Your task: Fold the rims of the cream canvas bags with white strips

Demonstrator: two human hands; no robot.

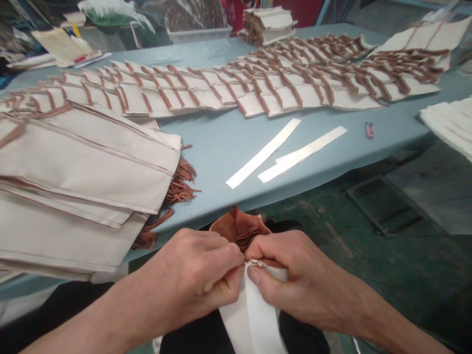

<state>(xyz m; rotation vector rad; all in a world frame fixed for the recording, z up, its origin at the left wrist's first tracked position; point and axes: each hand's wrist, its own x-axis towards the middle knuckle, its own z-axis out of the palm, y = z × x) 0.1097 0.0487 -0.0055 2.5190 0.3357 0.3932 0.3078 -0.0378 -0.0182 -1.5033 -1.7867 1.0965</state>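
Over my lap, both hands meet at a gathered piece of white fabric (254,314) with brown cloth (236,226) bunched at its far end. My left hand (201,268) is closed, its fingertips pinching the gathered edge. Right beside it, my right hand (291,270) grips the same fabric, thumb on top and fingers curled around the brown part. The two hands almost touch. Their fingers hide the exact spot where white and brown join.
Rows of white, brown-edged pieces (184,93) cross the blue table (206,142). Larger cream panels (92,162) with brown cords (180,182) lie at left. Two white strips (263,152) and a small pink tool (369,130) rest nearby. A dark frame (394,196) is low at right.
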